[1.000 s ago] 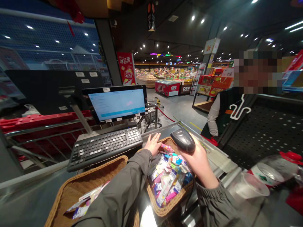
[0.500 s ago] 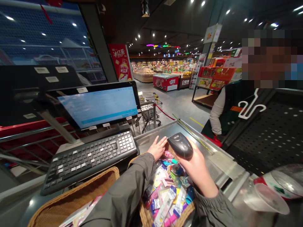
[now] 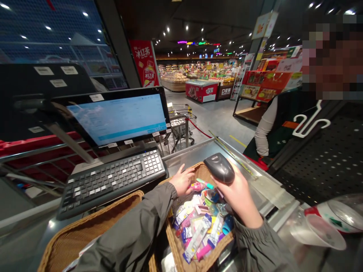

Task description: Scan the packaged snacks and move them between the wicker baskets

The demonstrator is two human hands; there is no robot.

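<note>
In the head view my right hand point(image 3: 240, 198) is wrapped round a black handheld barcode scanner point(image 3: 220, 168), which it holds over the right side of a woven basket point(image 3: 173, 247). My left hand point(image 3: 182, 182) is at the basket's far left edge, fingers stretched out and spread; I cannot tell whether it touches the contents. Small packaged goods point(image 3: 195, 223) in many colours fill the basket, among them several blue-and-white packets. A pink item and a teal-tipped stick lie close to my left fingertips.
A keyboard point(image 3: 113, 181) and a lit monitor point(image 3: 121, 119) stand to the left, with a second woven basket point(image 3: 93, 226) before them. Clear plastic containers point(image 3: 317, 230) sit at the right. Beyond the metal counter point(image 3: 193, 151) a person's sleeve point(image 3: 265, 128) shows.
My left hand has shifted slightly left relative to the basket, and more of the basket's far wall shows. The scanner stays in my right hand. The camera view has shifted.
</note>
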